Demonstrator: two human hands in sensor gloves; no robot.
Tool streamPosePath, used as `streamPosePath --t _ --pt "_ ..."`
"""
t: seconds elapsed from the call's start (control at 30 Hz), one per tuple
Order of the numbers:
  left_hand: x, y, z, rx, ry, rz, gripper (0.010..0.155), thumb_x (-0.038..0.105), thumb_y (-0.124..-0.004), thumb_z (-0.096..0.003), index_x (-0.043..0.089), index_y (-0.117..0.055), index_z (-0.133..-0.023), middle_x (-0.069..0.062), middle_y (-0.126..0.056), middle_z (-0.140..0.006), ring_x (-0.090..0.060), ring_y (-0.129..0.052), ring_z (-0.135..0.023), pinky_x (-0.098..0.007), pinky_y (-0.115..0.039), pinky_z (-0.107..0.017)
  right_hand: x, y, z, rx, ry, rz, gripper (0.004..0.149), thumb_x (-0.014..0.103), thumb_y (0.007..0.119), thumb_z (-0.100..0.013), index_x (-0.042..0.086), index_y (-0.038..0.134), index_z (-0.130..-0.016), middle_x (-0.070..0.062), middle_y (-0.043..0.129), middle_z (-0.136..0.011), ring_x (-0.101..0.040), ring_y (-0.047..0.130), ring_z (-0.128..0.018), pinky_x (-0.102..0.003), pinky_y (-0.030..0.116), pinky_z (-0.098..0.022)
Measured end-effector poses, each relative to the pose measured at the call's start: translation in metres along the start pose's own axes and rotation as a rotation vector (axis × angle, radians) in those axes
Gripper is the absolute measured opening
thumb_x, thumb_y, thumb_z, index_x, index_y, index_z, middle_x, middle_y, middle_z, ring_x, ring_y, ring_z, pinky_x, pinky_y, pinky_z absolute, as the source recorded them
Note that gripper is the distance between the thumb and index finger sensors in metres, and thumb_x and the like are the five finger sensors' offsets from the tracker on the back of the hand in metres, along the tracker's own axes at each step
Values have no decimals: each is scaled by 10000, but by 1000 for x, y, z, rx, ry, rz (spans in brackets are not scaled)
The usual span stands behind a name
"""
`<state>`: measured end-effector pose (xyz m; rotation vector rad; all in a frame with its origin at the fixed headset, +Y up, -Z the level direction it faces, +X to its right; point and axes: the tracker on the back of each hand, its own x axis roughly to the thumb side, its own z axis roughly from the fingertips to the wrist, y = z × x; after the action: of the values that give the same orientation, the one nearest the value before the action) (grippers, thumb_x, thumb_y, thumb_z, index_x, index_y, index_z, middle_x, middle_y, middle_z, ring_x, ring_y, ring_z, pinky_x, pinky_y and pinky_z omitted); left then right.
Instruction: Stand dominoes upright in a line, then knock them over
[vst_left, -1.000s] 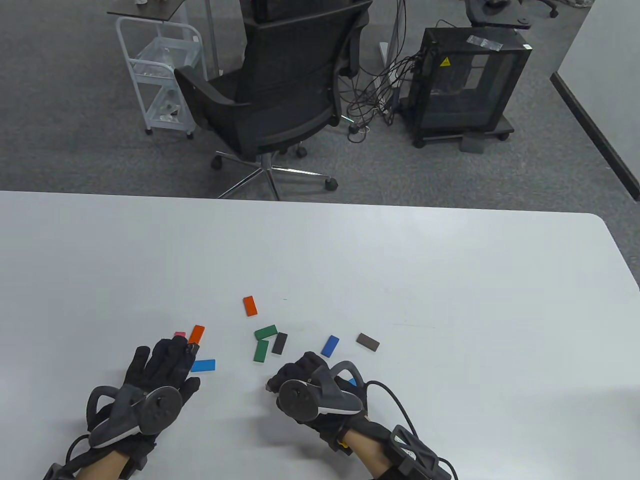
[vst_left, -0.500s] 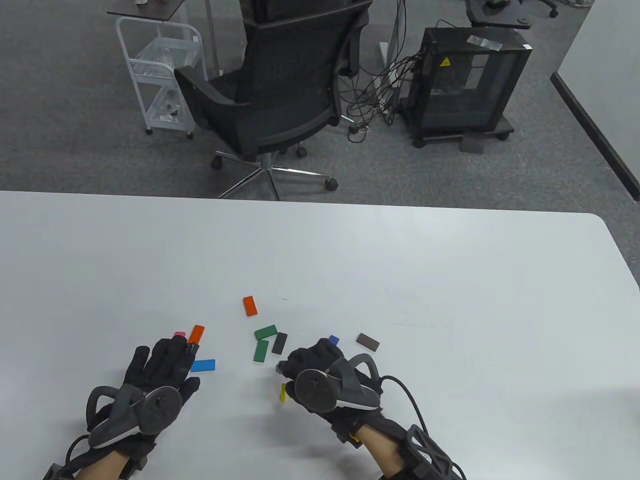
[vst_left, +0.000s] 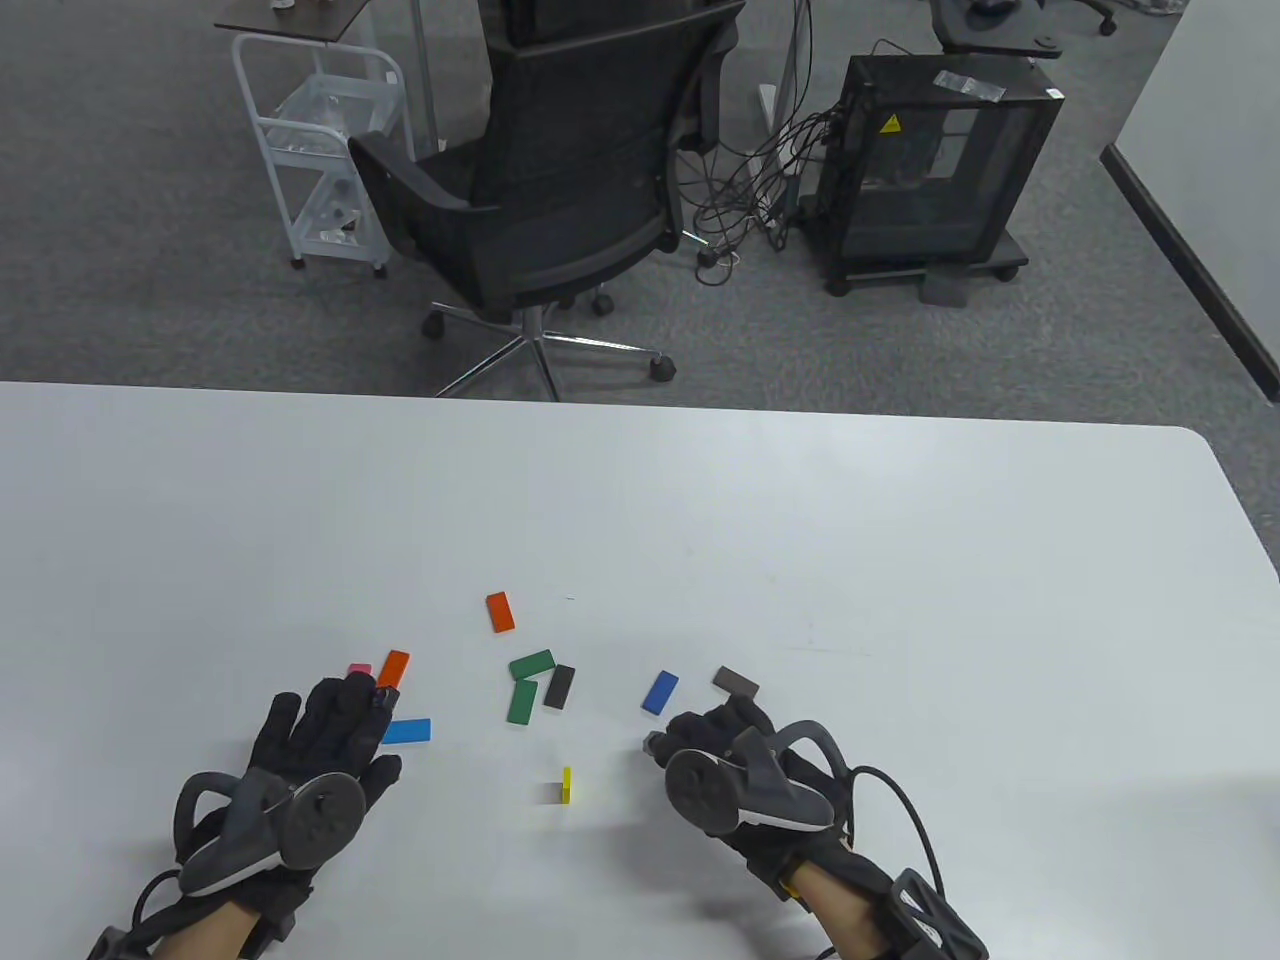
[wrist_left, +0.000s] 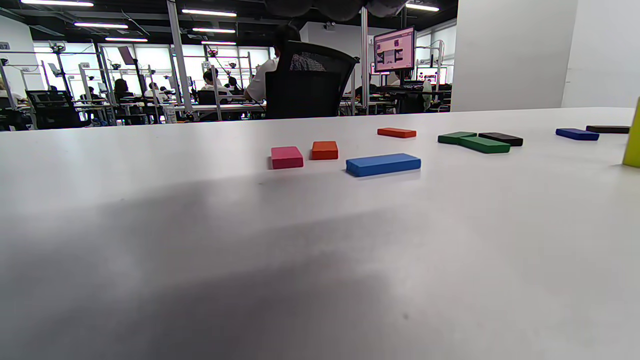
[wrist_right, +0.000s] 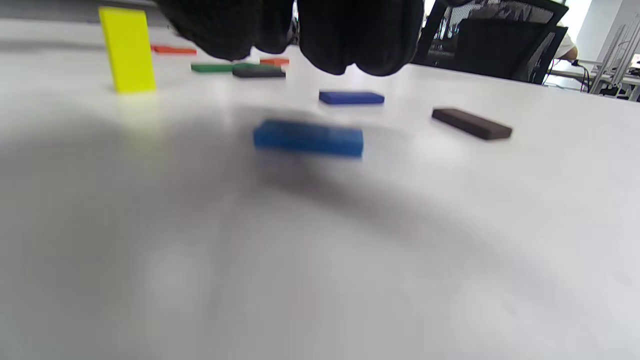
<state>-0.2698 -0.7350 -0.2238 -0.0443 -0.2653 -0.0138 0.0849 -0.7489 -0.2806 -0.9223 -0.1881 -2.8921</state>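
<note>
Right grip (vst_left: 700, 745) empty, fingers loosely curled; the small yellow rectangular domino block (vst_left: 566, 784) now stands alone.

Half a second ago that hand was at the yellow piece; it has since let go and drawn off right, above a flat blue domino (wrist_right: 308, 137). The left hand (vst_left: 320, 735) lies flat and slack on the white desk (vst_left: 900, 560), holding nothing. One domino up; the rest lie flat.

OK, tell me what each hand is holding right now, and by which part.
Nothing is held. The left hand lies flat on the table; the right hand hangs curled and empty above a flat blue domino.
</note>
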Motion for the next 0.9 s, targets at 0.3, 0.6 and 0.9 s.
streamPosePath --t 0.3,0.6,0.9 --pt "-1 -1 -1 -5 8 4 679 531 -357 -689 184 -384 -1273 -110 -377 -1338 -379 -382 -1218 -557 -246 -884 2 22 0 50 11 48 562 375 754 -550 279 608 -1085 -63 659 -1100 -305 675 -1014 -537 428 -801" --pt "-2 -2 -2 -20 25 -5 681 534 -354 -689 184 -383 -1272 -113 -380 -1337 -381 -386 -1216 -556 -250 -883 9 24 -1 -2 12 102 520 349 766 -544 261 661 -1045 -77 744 -987 -271 760 -904 -524 464 -793" --pt "-2 -1 -2 -17 50 -21 682 535 -353 -688 185 -376 -1273 -113 -377 -1337 -381 -383 -1217 -555 -249 -884 10 24 -1 -20 17 96 512 364 765 -541 247 690 -1034 -95 781 -950 -279 801 -855 -537 494 -779"
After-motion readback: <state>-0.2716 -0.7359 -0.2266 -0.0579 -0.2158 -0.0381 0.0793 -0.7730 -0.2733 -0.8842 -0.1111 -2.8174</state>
